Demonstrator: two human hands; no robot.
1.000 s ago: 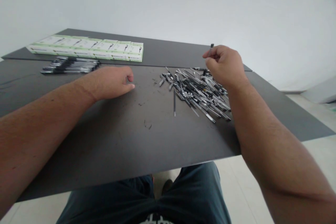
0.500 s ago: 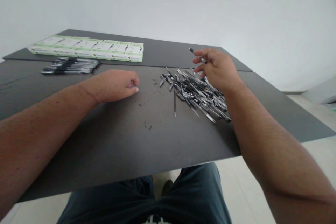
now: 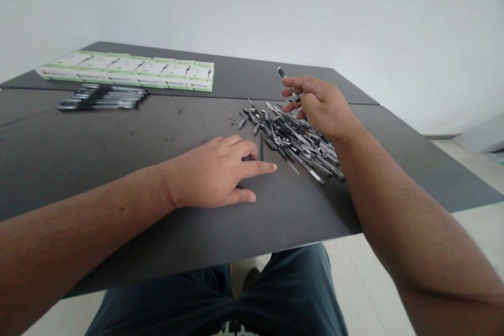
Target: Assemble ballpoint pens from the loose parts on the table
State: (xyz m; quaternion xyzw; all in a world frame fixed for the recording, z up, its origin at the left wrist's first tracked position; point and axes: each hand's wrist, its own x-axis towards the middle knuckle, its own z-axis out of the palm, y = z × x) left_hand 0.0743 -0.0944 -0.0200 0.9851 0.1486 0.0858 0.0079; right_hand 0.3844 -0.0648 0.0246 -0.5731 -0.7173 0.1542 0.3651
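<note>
My right hand [image 3: 317,102] is closed on a pen part [image 3: 282,73], a clear barrel with a dark grip, tilted up to the left. It hovers over the far side of a heap of loose pen parts [image 3: 303,142]. My left hand [image 3: 224,173] stretches over the table with its thumb and index finger apart and nothing between them. Its fingers are beside a dark ink refill [image 3: 262,146] that lies at the heap's left edge, partly hidden by them. Whether they touch the refill I cannot tell.
A row of white and green boxes [image 3: 157,72] stands at the back left of the grey table [image 3: 157,252]. In front of them lies a bundle of pens [image 3: 104,97]. Small caps [image 3: 242,122] lie at the heap's left. A white wall [image 3: 252,10] rises behind.
My left hand has moved right and toward me, from the table's middle to the single refill, and its fingers have spread. My right hand has shifted slightly left, still with the pen part.
</note>
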